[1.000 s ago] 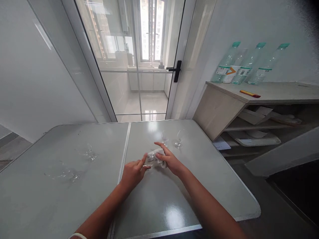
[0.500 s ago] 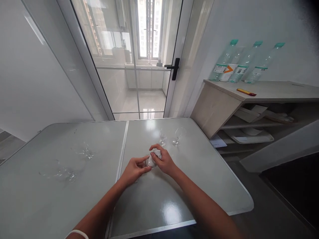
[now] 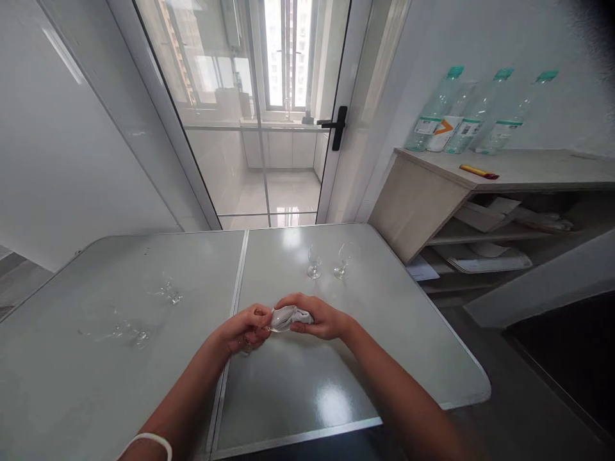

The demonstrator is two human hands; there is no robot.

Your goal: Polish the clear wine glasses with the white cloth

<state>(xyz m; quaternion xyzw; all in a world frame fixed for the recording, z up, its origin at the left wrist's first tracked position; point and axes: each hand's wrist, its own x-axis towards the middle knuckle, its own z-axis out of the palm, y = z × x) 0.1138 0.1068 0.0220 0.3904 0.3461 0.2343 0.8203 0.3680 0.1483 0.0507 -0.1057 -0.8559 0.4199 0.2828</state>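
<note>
Between my hands a small clear stemmed glass [image 3: 281,319] is tilted sideways, its bowl toward the right. A white cloth [image 3: 303,315] is bunched at its mouth and partly inside the bowl. My left hand [image 3: 246,329] is closed around the stem end; the glass's foot shows faintly beneath the fingers. My right hand [image 3: 321,316] wraps round the cloth and the bowl, fingers over the top and thumb below. Both hands are just above the grey table [image 3: 288,397].
Two clear stemmed glasses, a left one [image 3: 314,264] and a right one [image 3: 341,264], stand beyond my hands. More faint glassware [image 3: 170,294] is on the table's left half. A wooden shelf unit [image 3: 432,198] with plastic bottles [image 3: 464,121] adjoins the right edge. A glazed door [image 3: 288,173] is behind.
Both hands have turned the glass, so it now lies more sideways. My right hand has shifted from above to the right side, and my left hand has moved slightly left and down.
</note>
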